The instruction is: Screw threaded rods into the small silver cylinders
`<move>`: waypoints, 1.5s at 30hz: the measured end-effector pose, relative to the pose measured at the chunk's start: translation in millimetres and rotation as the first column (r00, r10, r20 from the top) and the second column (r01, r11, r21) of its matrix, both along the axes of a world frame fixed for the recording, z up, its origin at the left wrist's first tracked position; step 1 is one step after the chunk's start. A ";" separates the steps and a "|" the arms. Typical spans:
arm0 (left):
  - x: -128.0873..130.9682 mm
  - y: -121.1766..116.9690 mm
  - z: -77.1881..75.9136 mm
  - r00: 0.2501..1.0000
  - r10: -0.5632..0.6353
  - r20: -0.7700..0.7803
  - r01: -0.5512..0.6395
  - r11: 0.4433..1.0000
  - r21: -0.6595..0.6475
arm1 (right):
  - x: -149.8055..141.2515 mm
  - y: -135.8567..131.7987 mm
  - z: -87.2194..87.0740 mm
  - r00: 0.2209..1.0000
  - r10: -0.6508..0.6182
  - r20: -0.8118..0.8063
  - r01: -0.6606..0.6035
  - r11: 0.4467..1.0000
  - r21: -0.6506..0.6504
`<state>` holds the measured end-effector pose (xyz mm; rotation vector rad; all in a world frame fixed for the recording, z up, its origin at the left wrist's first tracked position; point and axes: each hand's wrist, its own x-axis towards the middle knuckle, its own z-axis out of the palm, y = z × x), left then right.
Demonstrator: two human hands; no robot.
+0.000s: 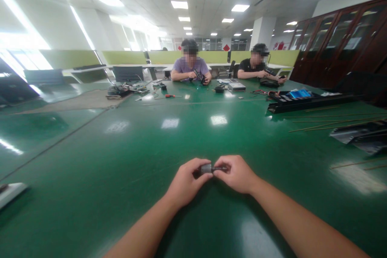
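Over the near middle of the green table [145, 145], my left hand [185, 180] is closed around a small grey metal cylinder [206, 168], thumb below and fingers above. A thin dark rod [219, 168] with a ridged look extends rightward from the cylinder's end. My right hand [238, 174] pinches this rod between thumb and fingers. The two pieces meet in line, roughly level; whether they are joined cannot be made out. Fingers cover both outer ends.
Across the table sit two people [191, 66] handling dark devices. An orange screwdriver [171, 96] lies near the far side. To the right are black metal channels [305, 102], thin brass-coloured rods [326, 123] and a blue item [300, 93]. A white object [13, 193] lies at left.
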<state>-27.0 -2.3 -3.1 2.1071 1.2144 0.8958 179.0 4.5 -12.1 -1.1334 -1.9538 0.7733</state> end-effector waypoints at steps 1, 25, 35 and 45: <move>0.1 0.2 0.2 1.000 0.000 -0.001 0.000 1.000 0.000 | -0.1 0.0 -0.1 1.000 0.000 0.000 0.000 1.000 -0.004; -1.4 1.4 -0.6 1.000 0.022 0.004 -0.022 1.000 0.003 | 0.4 -0.4 4.8 1.000 -0.010 0.009 0.010 1.000 0.009; -0.7 0.8 1.1 1.000 0.026 -0.003 -0.026 1.000 0.010 | 1.1 -0.6 5.5 0.999 -0.015 0.033 0.015 1.000 0.013; -0.2 0.9 2.1 1.000 0.028 0.012 -0.028 1.000 0.012 | 1.8 0.6 4.6 0.999 -0.021 0.042 0.020 1.000 0.010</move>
